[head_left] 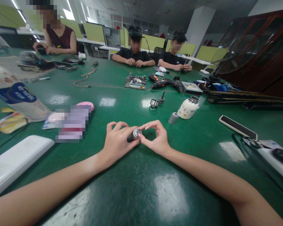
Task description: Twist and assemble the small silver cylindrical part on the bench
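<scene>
My left hand (116,141) is wrapped round a small cylindrical motor (132,135), dark on its side with a silver end cap facing me and to the right. At that cap, the thumb and forefinger of my right hand (157,138) come together in a pinch against it. Whether a tiny part sits between those fingertips is too small to tell. A second silver motor (173,118) stands on the green table beyond my right hand, beside a cream bottle (188,108) without its lid.
Past the motors lie a metal bottle cap (154,103), power drills (159,83) and a circuit board (135,82). On the left are a white power bank-like slab (21,163) and a tall cup (21,97). A phone (238,127) and cables lie right. Several people sit across the table.
</scene>
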{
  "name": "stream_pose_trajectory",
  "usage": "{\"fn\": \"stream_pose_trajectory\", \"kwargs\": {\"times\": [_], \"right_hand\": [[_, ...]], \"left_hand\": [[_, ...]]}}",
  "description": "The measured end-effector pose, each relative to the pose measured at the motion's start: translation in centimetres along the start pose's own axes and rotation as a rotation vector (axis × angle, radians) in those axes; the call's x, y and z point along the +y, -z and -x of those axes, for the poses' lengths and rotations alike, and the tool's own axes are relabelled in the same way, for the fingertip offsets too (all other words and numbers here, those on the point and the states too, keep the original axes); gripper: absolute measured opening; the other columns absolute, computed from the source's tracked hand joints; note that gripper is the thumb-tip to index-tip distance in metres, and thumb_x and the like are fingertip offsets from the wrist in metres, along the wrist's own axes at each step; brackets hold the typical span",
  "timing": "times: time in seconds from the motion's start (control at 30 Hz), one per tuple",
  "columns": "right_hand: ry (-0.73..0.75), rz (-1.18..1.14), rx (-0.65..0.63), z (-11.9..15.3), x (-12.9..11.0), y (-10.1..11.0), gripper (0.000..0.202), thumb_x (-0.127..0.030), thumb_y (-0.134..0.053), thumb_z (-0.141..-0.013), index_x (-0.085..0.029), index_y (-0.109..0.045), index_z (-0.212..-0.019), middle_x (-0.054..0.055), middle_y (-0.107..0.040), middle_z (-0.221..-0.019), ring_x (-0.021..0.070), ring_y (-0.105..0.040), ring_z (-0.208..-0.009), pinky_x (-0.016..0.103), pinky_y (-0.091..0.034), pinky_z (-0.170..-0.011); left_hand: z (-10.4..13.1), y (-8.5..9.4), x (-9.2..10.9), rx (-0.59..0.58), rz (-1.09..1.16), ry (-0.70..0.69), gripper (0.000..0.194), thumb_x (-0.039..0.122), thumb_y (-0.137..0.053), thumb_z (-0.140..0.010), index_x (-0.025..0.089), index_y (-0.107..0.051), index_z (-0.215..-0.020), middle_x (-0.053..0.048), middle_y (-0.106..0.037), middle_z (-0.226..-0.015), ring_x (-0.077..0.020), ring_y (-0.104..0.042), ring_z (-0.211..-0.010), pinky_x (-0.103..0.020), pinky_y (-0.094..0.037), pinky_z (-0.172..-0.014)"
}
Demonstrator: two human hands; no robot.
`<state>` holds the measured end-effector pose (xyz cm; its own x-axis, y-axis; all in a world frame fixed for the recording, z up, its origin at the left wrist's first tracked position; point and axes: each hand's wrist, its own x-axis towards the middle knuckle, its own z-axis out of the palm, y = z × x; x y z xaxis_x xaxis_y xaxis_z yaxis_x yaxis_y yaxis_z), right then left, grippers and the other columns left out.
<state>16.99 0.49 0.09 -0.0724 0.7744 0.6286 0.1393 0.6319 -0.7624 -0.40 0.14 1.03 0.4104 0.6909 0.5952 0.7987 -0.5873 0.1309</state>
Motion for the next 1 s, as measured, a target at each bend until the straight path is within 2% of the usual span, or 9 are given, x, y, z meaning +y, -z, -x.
{"fn": "stream_pose_trajectory", "kwargs": {"times": [0.13,0.27,0.37,0.6,0.77,0.87,0.93,1.0], "right_hand": [[-0.002,0.021,0.008,0.1,0.2,0.0,0.020,-0.023,-0.073,-0.077,-0.025,-0.054,-0.081,0.001,-0.072,-0.084,0.0201,-0.069,-0.086,0.040,-0.053,-0.085],[0.028,0.060,0.109,0.1,0.1,0.0,0.021,-0.027,-0.073,-0.080,-0.025,-0.052,-0.076,0.001,-0.072,-0.083,0.0209,-0.069,-0.085,0.041,-0.051,-0.085],[-0.020,0.158,0.169,-0.1,0.4,0.2,0.019,-0.027,-0.069,-0.084,-0.024,-0.052,-0.077,0.002,-0.073,-0.088,0.0216,-0.069,-0.090,0.045,-0.048,-0.092],[-0.218,0.347,-0.043,-0.4,2.2,0.7,0.014,-0.017,-0.071,-0.076,-0.024,-0.059,-0.076,-0.001,-0.072,-0.080,0.0213,-0.067,-0.084,0.044,-0.047,-0.090],[-0.239,0.430,-0.075,-0.4,2.2,0.8,0.016,-0.017,-0.075,-0.072,-0.024,-0.062,-0.077,-0.002,-0.073,-0.080,0.0224,-0.066,-0.086,0.047,-0.045,-0.093],[-0.201,0.310,0.014,-0.5,1.8,0.6,0.014,-0.021,-0.073,-0.077,-0.024,-0.059,-0.081,-0.001,-0.073,-0.082,0.0214,-0.068,-0.086,0.046,-0.045,-0.095],[-0.130,0.198,0.125,-0.4,1.5,0.5,0.014,-0.023,-0.070,-0.082,-0.024,-0.056,-0.084,0.001,-0.073,-0.090,0.0208,-0.069,-0.091,0.044,-0.046,-0.096],[-0.055,0.132,0.176,-0.3,1.1,0.2,0.014,-0.024,-0.069,-0.084,-0.024,-0.055,-0.086,0.002,-0.072,-0.094,0.0206,-0.068,-0.096,0.042,-0.047,-0.096]], "left_hand": [[0.0,0.0,0.0,-0.008,0.024,0.004,0.025,0.035,-0.064,-0.084,0.025,-0.071,-0.105,-0.004,-0.076,-0.090,-0.0262,-0.064,-0.089,-0.048,-0.032,-0.089],[0.0,-0.2,-0.1,-0.032,0.059,0.040,0.027,0.037,-0.065,-0.083,0.027,-0.070,-0.107,-0.004,-0.076,-0.095,-0.0261,-0.064,-0.090,-0.048,-0.033,-0.091],[-0.1,-0.4,-0.3,-0.053,0.086,0.077,0.028,0.042,-0.064,-0.084,0.026,-0.069,-0.106,-0.006,-0.075,-0.098,-0.0263,-0.064,-0.093,-0.046,-0.034,-0.090],[-0.5,-0.7,-0.5,-0.096,0.180,0.163,0.032,0.050,-0.061,-0.085,0.024,-0.067,-0.104,-0.007,-0.074,-0.105,-0.0261,-0.064,-0.099,-0.043,-0.036,-0.085],[-0.5,-0.7,-0.5,-0.099,0.198,0.172,0.032,0.049,-0.061,-0.085,0.023,-0.067,-0.103,-0.007,-0.073,-0.104,-0.0266,-0.064,-0.099,-0.043,-0.036,-0.086],[-0.5,-0.8,-0.6,-0.104,0.203,0.167,0.036,0.051,-0.060,-0.086,0.022,-0.066,-0.105,-0.008,-0.073,-0.107,-0.0270,-0.064,-0.101,-0.043,-0.037,-0.088],[-0.4,-1.0,-0.7,-0.125,0.215,0.142,0.041,0.056,-0.061,-0.085,0.022,-0.065,-0.108,-0.010,-0.071,-0.113,-0.0280,-0.063,-0.106,-0.043,-0.038,-0.090],[-0.4,-1.1,-0.8,-0.163,0.240,0.097,0.047,0.058,-0.061,-0.084,0.020,-0.063,-0.112,-0.012,-0.068,-0.120,-0.0290,-0.061,-0.110,-0.044,-0.039,-0.093]]}}
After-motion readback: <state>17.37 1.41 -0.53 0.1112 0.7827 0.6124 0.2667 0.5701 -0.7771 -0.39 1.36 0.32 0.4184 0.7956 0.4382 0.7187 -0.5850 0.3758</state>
